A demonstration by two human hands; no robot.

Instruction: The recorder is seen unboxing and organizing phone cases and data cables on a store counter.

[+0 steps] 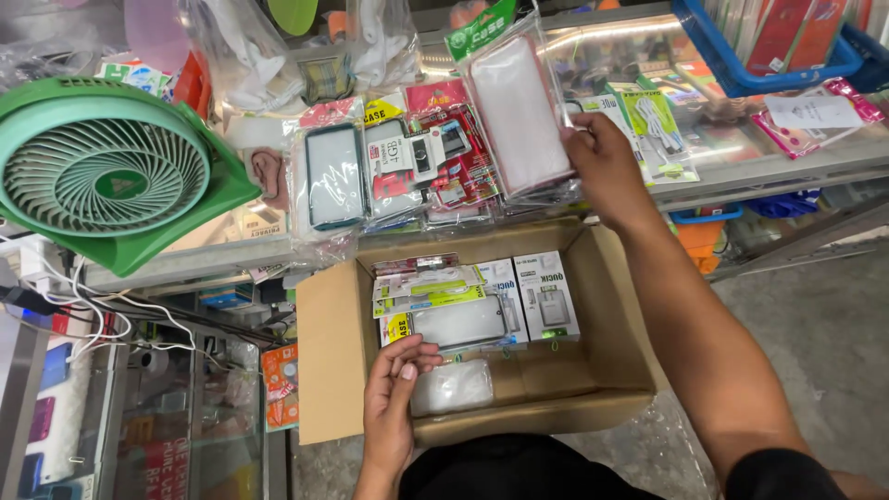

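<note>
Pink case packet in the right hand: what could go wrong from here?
1. The right hand pinches the pink case packet only at one edge; the slick plastic sleeve could slip.
2. The packet leans against a crowded stack of packaged cases at the counter edge; a nudge may tip some into the cardboard box.
3. The left hand rests on a clear pouch, so the box is unsteadied.

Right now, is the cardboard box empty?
No, the cardboard box holds several packaged items, including two white boxes, and the left hand reaches into it.
</note>
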